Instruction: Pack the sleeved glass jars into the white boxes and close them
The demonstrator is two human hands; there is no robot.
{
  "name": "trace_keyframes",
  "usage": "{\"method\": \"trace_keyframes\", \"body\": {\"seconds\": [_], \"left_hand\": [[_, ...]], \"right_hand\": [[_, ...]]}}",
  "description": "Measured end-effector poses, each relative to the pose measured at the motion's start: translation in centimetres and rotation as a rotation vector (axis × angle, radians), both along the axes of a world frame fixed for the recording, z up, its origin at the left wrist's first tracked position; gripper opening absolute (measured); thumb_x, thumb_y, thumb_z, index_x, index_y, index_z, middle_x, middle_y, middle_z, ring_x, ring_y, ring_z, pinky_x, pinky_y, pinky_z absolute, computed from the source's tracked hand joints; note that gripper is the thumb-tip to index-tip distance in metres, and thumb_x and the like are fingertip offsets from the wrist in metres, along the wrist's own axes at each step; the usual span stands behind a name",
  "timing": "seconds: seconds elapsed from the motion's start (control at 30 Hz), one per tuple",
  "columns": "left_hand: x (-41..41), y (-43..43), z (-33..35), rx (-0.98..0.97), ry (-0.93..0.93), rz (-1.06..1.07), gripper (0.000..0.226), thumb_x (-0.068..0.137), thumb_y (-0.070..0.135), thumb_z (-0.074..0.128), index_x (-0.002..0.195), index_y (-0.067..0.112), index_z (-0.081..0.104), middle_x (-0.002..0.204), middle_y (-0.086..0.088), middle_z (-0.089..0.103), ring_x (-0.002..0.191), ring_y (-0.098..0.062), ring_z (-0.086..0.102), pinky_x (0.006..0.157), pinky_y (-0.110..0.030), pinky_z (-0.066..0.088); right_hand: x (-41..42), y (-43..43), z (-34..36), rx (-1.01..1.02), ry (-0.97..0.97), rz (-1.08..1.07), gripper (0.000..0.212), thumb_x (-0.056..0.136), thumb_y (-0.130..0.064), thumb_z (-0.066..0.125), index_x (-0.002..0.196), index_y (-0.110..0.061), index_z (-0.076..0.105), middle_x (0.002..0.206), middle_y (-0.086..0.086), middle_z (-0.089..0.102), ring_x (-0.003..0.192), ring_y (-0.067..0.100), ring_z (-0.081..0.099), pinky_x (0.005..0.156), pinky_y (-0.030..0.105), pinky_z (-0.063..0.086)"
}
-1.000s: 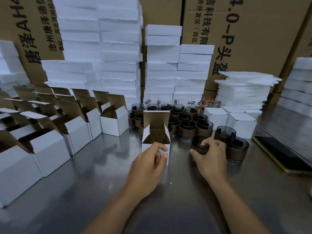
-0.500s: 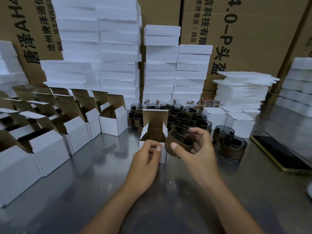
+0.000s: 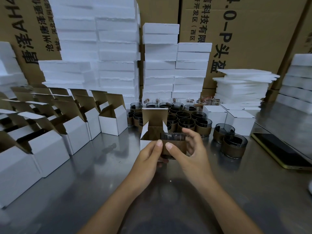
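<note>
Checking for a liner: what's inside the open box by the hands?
Only bare brown cardboard shows inside the open box; its floor is hidden behind the sleeved jar, which the left hand and right hand hold in front.

- The left hand (image 3: 148,156) is bare, with slim fingers and a short, plain thumbnail.
- The right hand (image 3: 191,155) is bare too, its thumbnail short and rounded.
- The left forearm (image 3: 116,201) and the right forearm (image 3: 224,205) are bare and slender.
</note>
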State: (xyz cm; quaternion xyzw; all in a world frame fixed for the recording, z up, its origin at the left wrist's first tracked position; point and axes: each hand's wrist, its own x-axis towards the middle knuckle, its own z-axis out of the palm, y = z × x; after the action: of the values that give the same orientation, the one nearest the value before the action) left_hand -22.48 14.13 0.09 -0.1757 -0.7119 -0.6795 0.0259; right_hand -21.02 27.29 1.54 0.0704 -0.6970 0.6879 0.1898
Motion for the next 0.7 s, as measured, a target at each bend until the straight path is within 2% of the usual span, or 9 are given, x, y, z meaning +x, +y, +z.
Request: {"method": "trace_keyframes", "body": {"seconds": [0.1,0.27,0.4,0.47,0.6,0.7], "left_hand": [[-0.01,0.01,0.02,0.008,0.006,0.009,0.047,0.082,0.056,0.035,0.109,0.027,0.061,0.099,0.007,0.068,0.091,-0.01,0.065,0.08,-0.023,0.053],[-0.09,0.25,0.13,0.043,0.018,0.024,0.041,0.078,0.053,0.043,0.102,0.022,0.058,0.085,0.008,0.069,0.078,-0.009,0.067,0.073,-0.021,0.053],[0.08,0.36,0.29,0.059,0.036,0.008,0.044,0.076,0.048,0.049,0.107,0.017,0.056,0.092,-0.003,0.068,0.079,-0.011,0.067,0.072,-0.018,0.052],[0.13,0.41,0.39,0.076,0.052,-0.003,0.047,0.075,0.046,0.052,0.109,0.014,0.055,0.094,-0.01,0.068,0.078,-0.011,0.067,0.071,-0.019,0.052],[0.13,0.53,0.45,0.102,0.069,0.0,0.048,0.073,0.043,0.056,0.108,0.011,0.054,0.087,-0.011,0.067,0.074,-0.008,0.066,0.068,-0.017,0.051],[0.1,0.5,0.4,0.102,0.084,0.009,0.048,0.072,0.047,0.056,0.107,0.014,0.054,0.085,-0.008,0.067,0.073,-0.007,0.067,0.065,-0.014,0.049]], "right_hand": [[-0.12,-0.29,-0.19,-0.057,-0.017,-0.015,0.056,0.074,-0.019,0.075,0.122,-0.023,0.046,0.11,-0.005,0.06,0.095,0.0,0.061,0.07,0.007,0.046],[-0.39,-0.19,-0.05,-0.247,-0.116,0.026,0.035,0.081,-0.019,0.068,0.114,-0.012,0.055,0.096,0.0,0.07,0.08,0.005,0.068,0.065,0.016,0.052],[-0.42,0.12,0.42,-0.387,-0.19,0.138,0.023,0.089,-0.025,0.056,0.099,-0.006,0.064,0.083,0.007,0.069,0.071,0.011,0.066,0.058,0.02,0.051],[-0.39,0.17,0.58,-0.455,-0.214,0.194,0.027,0.091,-0.028,0.051,0.089,-0.008,0.068,0.078,0.009,0.07,0.069,0.012,0.066,0.057,0.022,0.052],[-0.46,0.11,0.73,-0.506,-0.245,0.232,0.035,0.093,-0.032,0.048,0.076,-0.013,0.072,0.081,0.012,0.072,0.072,0.016,0.068,0.064,0.028,0.053],[-0.6,0.06,0.55,-0.451,-0.26,0.22,0.033,0.093,-0.037,0.046,0.088,-0.014,0.069,0.089,0.015,0.072,0.078,0.019,0.069,0.076,0.038,0.053]]}}
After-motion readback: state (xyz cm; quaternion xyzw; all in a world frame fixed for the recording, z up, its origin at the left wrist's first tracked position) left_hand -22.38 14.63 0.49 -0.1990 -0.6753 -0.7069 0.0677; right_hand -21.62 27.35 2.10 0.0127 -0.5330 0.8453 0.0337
